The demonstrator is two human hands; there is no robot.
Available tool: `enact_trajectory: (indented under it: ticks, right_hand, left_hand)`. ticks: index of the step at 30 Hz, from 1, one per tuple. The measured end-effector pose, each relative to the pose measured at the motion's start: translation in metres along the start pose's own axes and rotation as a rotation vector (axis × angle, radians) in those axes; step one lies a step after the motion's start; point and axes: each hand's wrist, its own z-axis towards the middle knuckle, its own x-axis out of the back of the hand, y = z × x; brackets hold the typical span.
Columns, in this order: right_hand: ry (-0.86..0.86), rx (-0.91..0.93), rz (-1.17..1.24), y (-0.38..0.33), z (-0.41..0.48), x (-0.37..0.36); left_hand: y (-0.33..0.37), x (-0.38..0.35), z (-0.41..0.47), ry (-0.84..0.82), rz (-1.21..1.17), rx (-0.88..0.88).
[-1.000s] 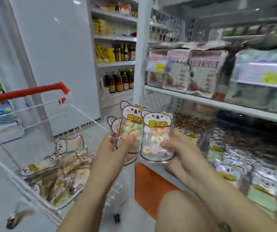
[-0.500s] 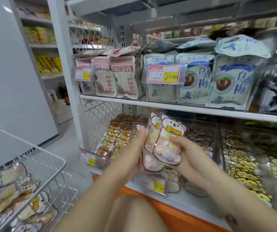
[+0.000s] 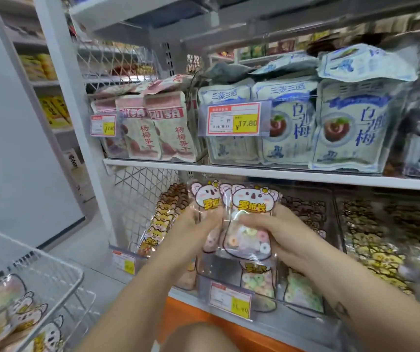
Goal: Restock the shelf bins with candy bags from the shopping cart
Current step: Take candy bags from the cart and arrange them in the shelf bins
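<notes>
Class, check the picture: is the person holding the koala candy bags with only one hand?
No: the left hand and the right hand both grip the koala candy bags.

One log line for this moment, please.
left grip: holds candy bags | right grip: holds same bags | bags: upright, above clear bin, not yet in | cart: more bags inside

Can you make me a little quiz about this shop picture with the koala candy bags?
1. True or false: the left hand and the right hand both hold candy bags.
2. Where is the shopping cart in the picture? A) lower left B) upper right C) on the top shelf
3. Fill in: the big price tag on the upper shelf says ¥____.
Key: 1 true; 2 A; 3 17.80
</notes>
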Motion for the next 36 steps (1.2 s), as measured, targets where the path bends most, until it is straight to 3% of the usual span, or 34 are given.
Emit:
enact_trajectory:
  ticks: [6, 9, 12, 15, 17, 20, 23, 25, 28, 36]
  right_hand:
    - [-0.03, 0.092, 0.036, 0.022, 0.011, -0.03]
    - [0.014, 0.158, -0.09, 0.027, 0.007, -0.044]
    - [-0.009, 0.143, -0.249, 0.027, 0.008, -0.047]
    - [-0.098, 0.065, -0.044, 0.02, 0.019, -0.04]
    - [-0.154, 0.069, -0.032, 0.01, 0.025, -0.031]
    - [-0.279, 0.035, -0.159, -0.008, 0.031, -0.007]
    - [-0.349, 0.092, -0.692, -0.027, 0.038, 0.01]
    - [-0.394, 0.113, -0.932, -0.035, 0.043, 0.012]
    - [-0.454, 0.091, -0.943, -0.037, 0.052, 0.016]
    - [-0.366, 0.023, -1.038, -0.025, 0.071, 0.037]
  left_hand:
    - [0.002, 0.02, -0.006, -0.144, 0.027, 0.049]
    - [-0.008, 0.017, -0.01, -0.211, 0.004, -0.01]
    - [-0.014, 0.017, -0.012, -0.184, -0.033, -0.029]
    - [-0.015, 0.02, -0.008, -0.073, 0.032, -0.054]
    - [-0.015, 0.023, -0.005, 0.001, 0.139, -0.084]
    - [-0.013, 0.027, 0.0, -0.039, 0.251, -0.112]
    - [-0.009, 0.019, 0.003, -0.115, 0.336, -0.152]
    - [-0.007, 0.005, 0.008, -0.098, 0.513, -0.209]
    - [-0.008, -0.018, 0.018, 0.023, 0.855, -0.275]
    - [-0.024, -0.053, 0.036, 0.142, 1.144, -0.236]
